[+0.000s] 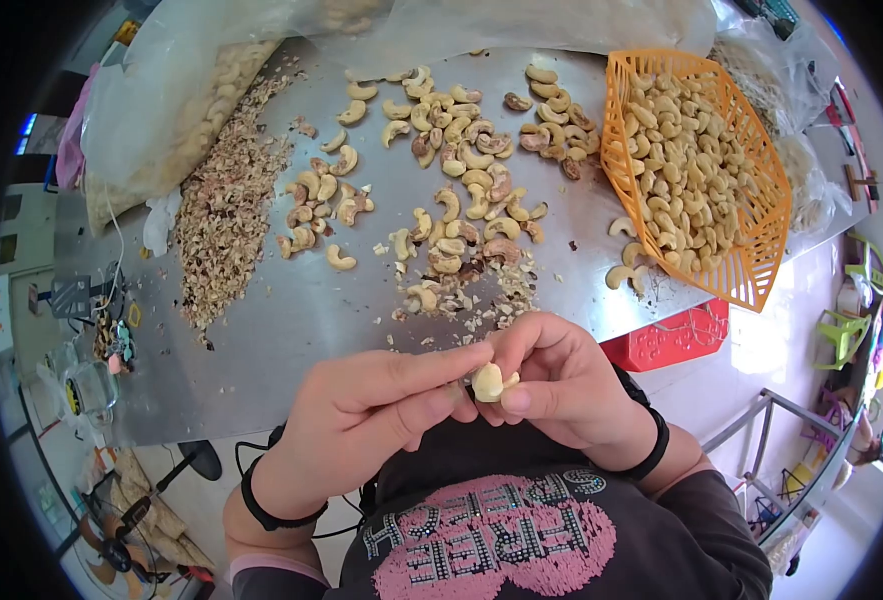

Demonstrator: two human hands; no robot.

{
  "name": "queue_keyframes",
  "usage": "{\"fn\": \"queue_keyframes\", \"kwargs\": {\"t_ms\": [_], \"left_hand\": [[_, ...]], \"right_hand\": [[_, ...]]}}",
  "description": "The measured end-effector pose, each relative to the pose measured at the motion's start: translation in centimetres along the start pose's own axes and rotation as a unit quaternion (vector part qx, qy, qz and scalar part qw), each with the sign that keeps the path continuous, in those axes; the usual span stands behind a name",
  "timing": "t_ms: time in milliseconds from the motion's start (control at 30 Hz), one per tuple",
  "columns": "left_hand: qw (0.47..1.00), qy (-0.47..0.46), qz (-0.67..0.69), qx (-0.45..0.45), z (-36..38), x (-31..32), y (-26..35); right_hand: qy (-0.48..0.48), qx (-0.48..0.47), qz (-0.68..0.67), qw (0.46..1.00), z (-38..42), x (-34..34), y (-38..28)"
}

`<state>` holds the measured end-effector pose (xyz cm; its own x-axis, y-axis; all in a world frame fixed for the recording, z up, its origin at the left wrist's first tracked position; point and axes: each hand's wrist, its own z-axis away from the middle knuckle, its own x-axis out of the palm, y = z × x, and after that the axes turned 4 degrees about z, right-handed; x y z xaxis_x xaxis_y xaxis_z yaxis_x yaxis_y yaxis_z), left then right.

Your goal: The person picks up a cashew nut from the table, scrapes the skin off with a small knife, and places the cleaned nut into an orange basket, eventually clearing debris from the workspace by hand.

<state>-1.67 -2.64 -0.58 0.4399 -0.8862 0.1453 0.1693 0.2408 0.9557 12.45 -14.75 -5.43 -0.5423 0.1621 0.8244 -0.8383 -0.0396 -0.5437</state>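
Observation:
Close to my body, past the table's near edge, my right hand pinches a pale, peeled-looking cashew between thumb and fingers. My left hand meets it from the other side, its thumb and fingers pressed together. Whatever lies between the left fingertips is too small to make out. Beyond the hands, loose cashews lie in clusters on the metal table, several with reddish-brown skin patches. Small skin flakes and nut crumbs are scattered just ahead of my fingers.
An orange openwork basket full of cashews stands at the right. A long heap of brown skins lies at the left, beside a clear plastic bag of nuts. Below the table's right edge sits a red crate.

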Motion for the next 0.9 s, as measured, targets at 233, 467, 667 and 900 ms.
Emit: {"fn": "queue_keyframes", "kwargs": {"t_ms": [233,467,667,900], "left_hand": [[0.996,-0.011,0.045,-0.074,0.1,-0.2,0.6],[0.999,0.001,-0.008,-0.043,-0.2,0.6,0.6],[0.999,-0.029,-0.027,0.008,-0.5,0.5,0.8],[0.998,-0.005,0.003,-0.059,-0.2,0.6,0.9]], "right_hand": [[-0.006,0.018,-0.106,0.994,-0.1,-0.2,0.2],[-0.007,0.017,-0.092,0.996,-0.1,0.1,0.0],[-0.004,0.011,-0.04,0.999,0.1,0.1,-0.1],[0.02,-0.016,-0.032,0.999,0.4,0.1,-0.8]]}}
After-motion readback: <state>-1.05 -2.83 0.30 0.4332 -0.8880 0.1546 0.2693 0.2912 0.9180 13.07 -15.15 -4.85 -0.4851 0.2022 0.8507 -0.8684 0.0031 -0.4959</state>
